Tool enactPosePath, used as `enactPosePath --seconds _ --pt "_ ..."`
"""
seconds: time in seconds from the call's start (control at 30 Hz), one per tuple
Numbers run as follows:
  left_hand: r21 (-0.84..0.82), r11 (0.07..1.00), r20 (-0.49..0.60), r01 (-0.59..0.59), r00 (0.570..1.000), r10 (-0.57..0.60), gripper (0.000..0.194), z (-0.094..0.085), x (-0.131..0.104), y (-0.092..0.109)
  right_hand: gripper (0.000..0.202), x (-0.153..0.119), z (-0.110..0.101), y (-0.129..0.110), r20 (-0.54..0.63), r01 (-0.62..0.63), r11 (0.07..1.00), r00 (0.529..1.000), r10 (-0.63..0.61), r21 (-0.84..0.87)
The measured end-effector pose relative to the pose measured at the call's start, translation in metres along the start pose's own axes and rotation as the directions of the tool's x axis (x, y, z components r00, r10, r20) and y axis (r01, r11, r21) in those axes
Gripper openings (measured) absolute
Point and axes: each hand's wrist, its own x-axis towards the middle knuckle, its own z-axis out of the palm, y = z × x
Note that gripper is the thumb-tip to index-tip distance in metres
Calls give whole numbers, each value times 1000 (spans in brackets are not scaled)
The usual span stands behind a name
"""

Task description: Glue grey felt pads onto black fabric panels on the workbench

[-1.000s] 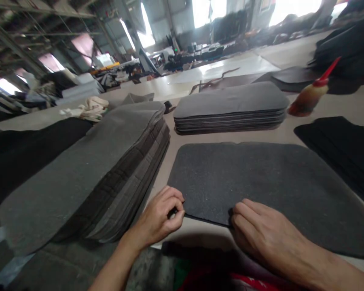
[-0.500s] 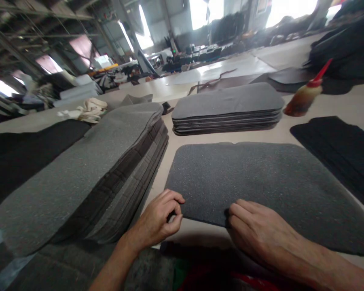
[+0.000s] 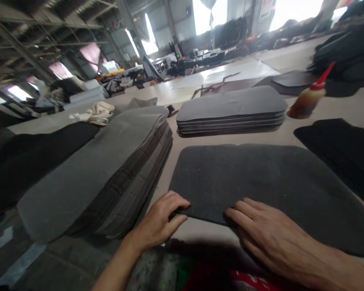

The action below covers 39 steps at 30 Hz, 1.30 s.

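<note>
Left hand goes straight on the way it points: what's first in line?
The dark panel, right at the left hand's fingertips. Going on across it, the hand would likely pass close to the right hand; depth makes a touch there hard to call.

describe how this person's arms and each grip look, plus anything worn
The left grip and right grip are bare human hands, no gloves, rings or watch visible. Both forearms show without sleeves. Red clothing with white marks shows at the bottom edge.
</note>
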Motion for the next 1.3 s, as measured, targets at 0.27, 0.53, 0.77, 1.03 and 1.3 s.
enactPosePath --seconds 0.27,0.53,0.77,1.03,1.3 --pt "28 1000 20 14 1000 -15 26 1 3 5 17 0 -2 3 53 -21 994 998 15 109" --pt "51 999 28 6 1000 -8 18 4 3 9 27 25 -23 19 -63 -34 977 997 48 212" --pt "26 1000 -25 8 1000 -7 13 9 2 6 35 45 -10 25 61 -28 994 998 21 105" --pt "37 999 -56 26 998 -23 19 11 1 6 50 56 -5 12 41 65 976 996 -75 209" --pt "44 999 -72 23 997 -19 25 13 -2 4 52 64 3 0 78 84 967 991 -106 240"
